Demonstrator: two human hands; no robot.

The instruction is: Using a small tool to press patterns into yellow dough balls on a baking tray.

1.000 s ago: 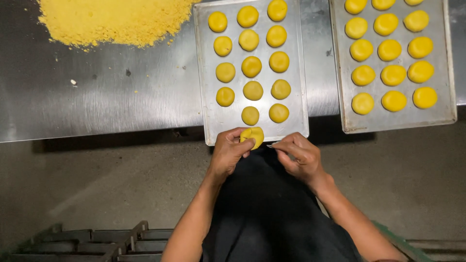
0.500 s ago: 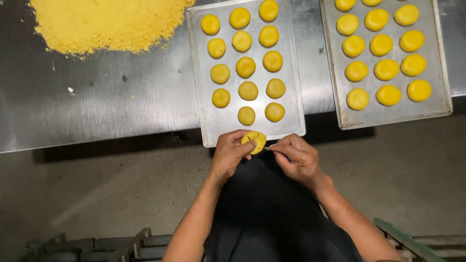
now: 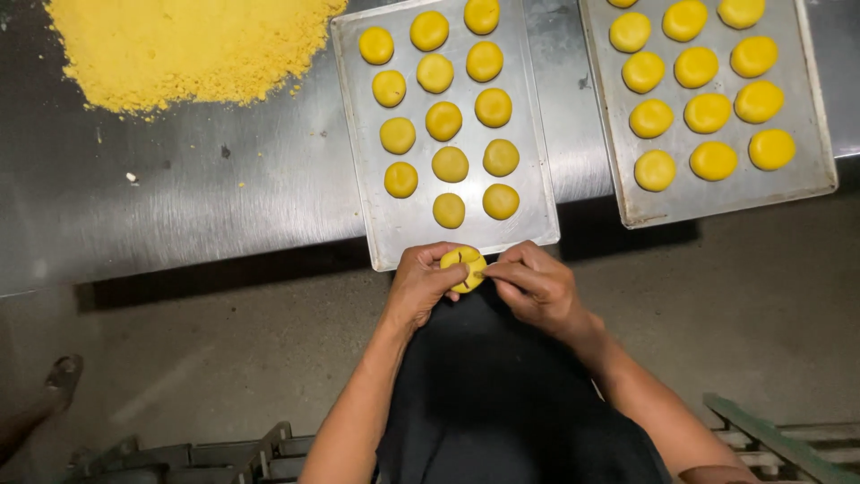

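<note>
Dough ball: a small yellow ball point(image 3: 463, 268) sits just below the middle of the frame, at the near edge of the table point(image 3: 179, 206), held in the air between both hands.
Look: it is round, a little flat, smooth and bright yellow, with thin dark lines cut in its top like a cross.
Handling: it seems light and soft, so I judge that strong pressure will dent it or crack the cut lines; the surface looks dry, not slippery.
Where to hold: best around the sides and from below, leaving the marked top free.
Left hand: the left hand point(image 3: 421, 282) cups the ball, fingers curled closely around its left side and bottom.
Right hand: the right hand point(image 3: 535, 287) has its fingers pinched narrow at the right side of the ball; maybe they hold a thin tool, but I cannot tell.
Middle tray: a metal tray point(image 3: 376, 215) in the upper middle carries three columns of similar yellow balls.
Right tray: a second tray point(image 3: 811, 175) at upper right holds brighter balls.
Crumb pile: loose yellow crumbs point(image 3: 179, 45) lie at upper left.
</note>
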